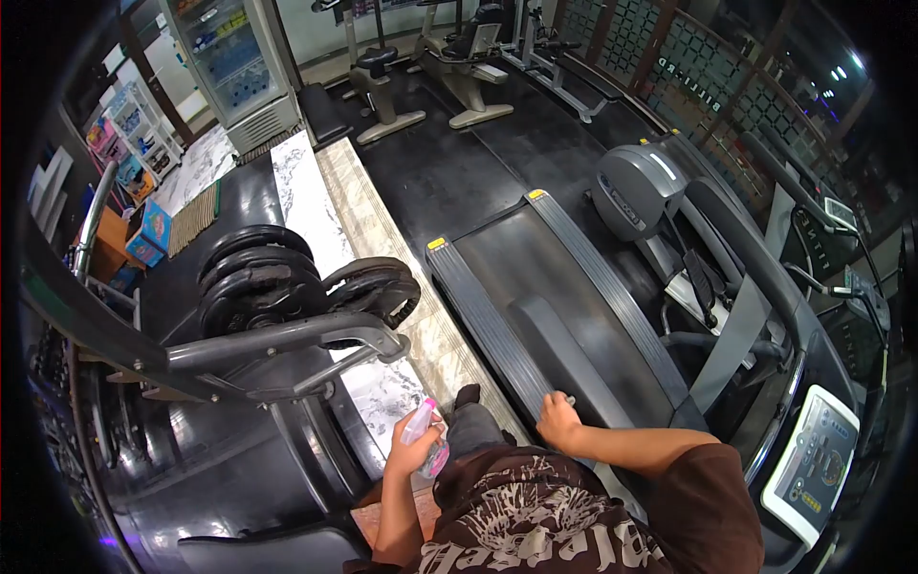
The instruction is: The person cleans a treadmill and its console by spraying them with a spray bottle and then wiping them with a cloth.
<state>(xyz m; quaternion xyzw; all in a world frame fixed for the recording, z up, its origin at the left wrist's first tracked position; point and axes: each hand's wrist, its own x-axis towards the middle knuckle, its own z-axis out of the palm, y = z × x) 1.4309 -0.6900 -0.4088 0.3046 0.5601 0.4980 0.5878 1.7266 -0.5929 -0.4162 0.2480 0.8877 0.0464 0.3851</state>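
My left hand [415,448] is wrapped round a clear plastic bottle [440,456] with a pink top, held upright at a tilt beside my leg. Pink also shows near the bottle's base. My right hand [558,421] is closed in a fist over the near side of the treadmill [545,249], close to its dark grey handrail [564,354]. A small greyish bit shows at the right fingertips; I cannot tell what it is. My right forearm reaches across from the right.
Black weight plates [263,277] hang on a metal rack [268,349] to my left. A console [818,464] stands at right, beyond it an elliptical machine [631,191]. Exercise bikes [469,81] and a glass-door fridge [234,67] are at the back. A marble-look step edge [382,239] runs ahead.
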